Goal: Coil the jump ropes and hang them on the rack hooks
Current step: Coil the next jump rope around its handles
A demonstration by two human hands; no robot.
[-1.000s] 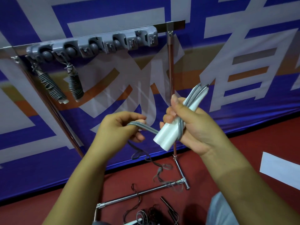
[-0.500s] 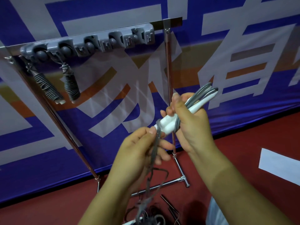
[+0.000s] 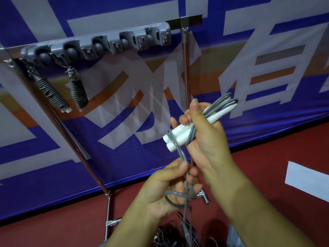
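Your right hand grips the two white handles of a jump rope, side by side, with the fingers curled around them and the thumb pointing up; grey loops of the cord stick out past the thin ends of the handles, up and to the right. One turn of the grey cord goes around the thick ends of the handles, and from there the cord runs down to your left hand, just below the right one. Your left hand pinches the cord between thumb and fingers, and a loose loop lies across its palm before the cord drops toward the red floor. More dark ropes lie on the floor near the bottom edge. Behind your hands stands the metal rack with a grey hook strip on its top bar. Two coiled ropes hang from the left hooks, near each other, against the blue banner.
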